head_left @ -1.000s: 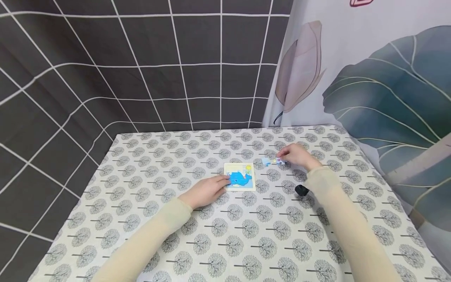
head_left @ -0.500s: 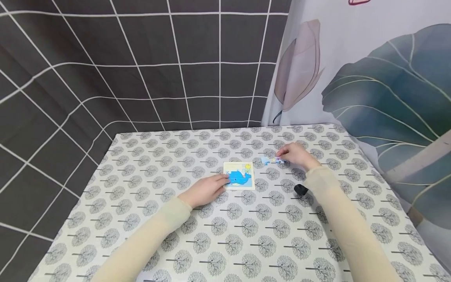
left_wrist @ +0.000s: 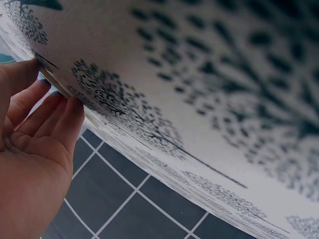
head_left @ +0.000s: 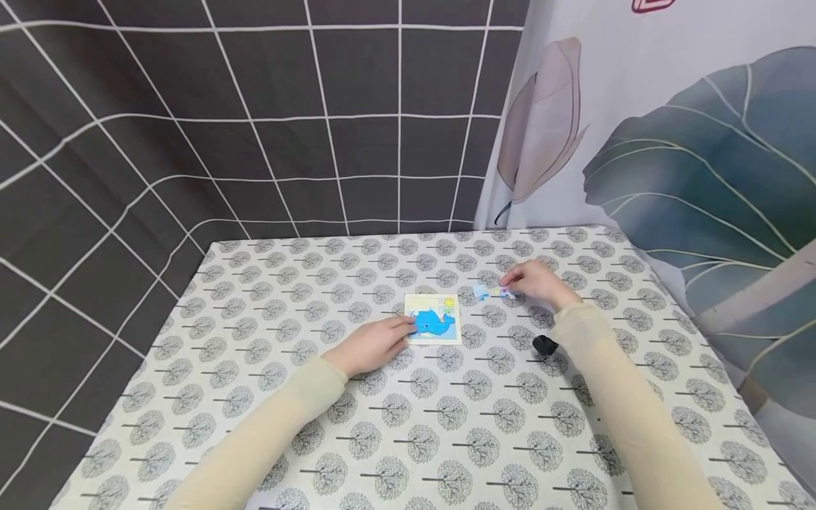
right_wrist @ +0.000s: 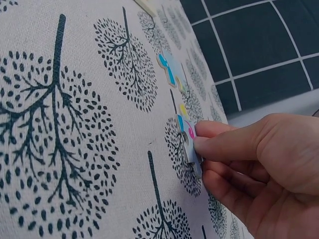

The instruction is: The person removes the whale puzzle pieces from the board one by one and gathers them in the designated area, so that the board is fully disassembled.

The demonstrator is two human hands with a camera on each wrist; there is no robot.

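A square jigsaw puzzle board (head_left: pixel 431 324) with a blue whale and a yellow sun lies on the table. My left hand (head_left: pixel 372 343) holds its left side, fingertips on the whale's front. In the left wrist view, the thumb and fingers of the left hand (left_wrist: pixel 42 134) grip the thin edge of the board. To the right of the board, my right hand (head_left: pixel 534 280) pinches a small jigsaw piece (right_wrist: pixel 188 137) with a pink swirl and yellow and blue patches. A second jigsaw piece (right_wrist: pixel 171 70), light blue, lies flat between that piece and the board.
A tree-patterned cloth (head_left: pixel 408 432) covers the table. A small black object (head_left: pixel 545 345) shows beside the right wrist. Behind the table hangs a dark grid-patterned curtain (head_left: pixel 357 149), with a pale leaf-printed curtain (head_left: pixel 612 85) at the right.
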